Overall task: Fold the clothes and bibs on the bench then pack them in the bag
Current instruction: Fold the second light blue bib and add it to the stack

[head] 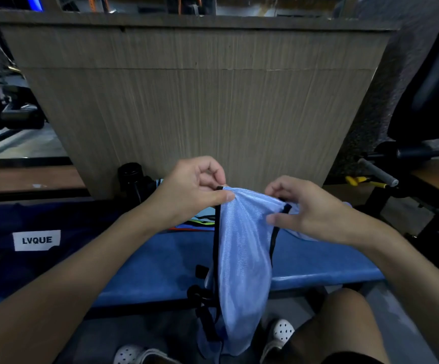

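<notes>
A light blue mesh bib (242, 258) with black trim hangs in front of me over the blue padded bench (160, 258). My left hand (194, 187) pinches its top left corner between thumb and fingers. My right hand (305, 208) grips the top right edge by the black trim. The bib's lower end drops past the bench's front edge toward the floor. A dark navy bag (16, 258) with a white "LVQUE" label (37, 240) lies on the bench at the left. More coloured bibs (200, 223) lie on the bench behind my left wrist, mostly hidden.
A tall wooden panel (200, 101) stands right behind the bench. A black bottle (130, 179) sits at its foot. Gym equipment with a grey handle (378, 173) stands at the right. My knee (344, 324) and white perforated shoes (281, 332) are below the bench.
</notes>
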Motion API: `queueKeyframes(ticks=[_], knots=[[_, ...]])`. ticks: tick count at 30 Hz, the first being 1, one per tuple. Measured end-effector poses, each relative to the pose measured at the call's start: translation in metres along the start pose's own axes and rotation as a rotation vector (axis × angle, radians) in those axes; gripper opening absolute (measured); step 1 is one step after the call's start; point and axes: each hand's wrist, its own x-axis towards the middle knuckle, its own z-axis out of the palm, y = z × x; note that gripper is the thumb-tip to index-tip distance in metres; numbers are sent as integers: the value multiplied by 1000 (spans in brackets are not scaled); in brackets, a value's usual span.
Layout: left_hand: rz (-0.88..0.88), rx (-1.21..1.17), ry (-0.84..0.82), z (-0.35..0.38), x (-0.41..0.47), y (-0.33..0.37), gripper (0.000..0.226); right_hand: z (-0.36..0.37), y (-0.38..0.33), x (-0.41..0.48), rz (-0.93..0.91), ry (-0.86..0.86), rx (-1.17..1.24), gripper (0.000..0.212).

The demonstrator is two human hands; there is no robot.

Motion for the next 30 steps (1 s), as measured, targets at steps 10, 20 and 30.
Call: queueKeyframes(ticks=[10, 20, 30], knots=[[14, -134, 18, 4, -3, -10, 35, 23, -29, 25, -180, 125, -287, 11], [-83, -356, 36, 35, -28, -72, 24, 17, -47, 33, -311, 149, -277, 7], [-112, -360, -19, 50, -25, -88, 14, 10, -38, 26, -215, 197, -219, 12]])
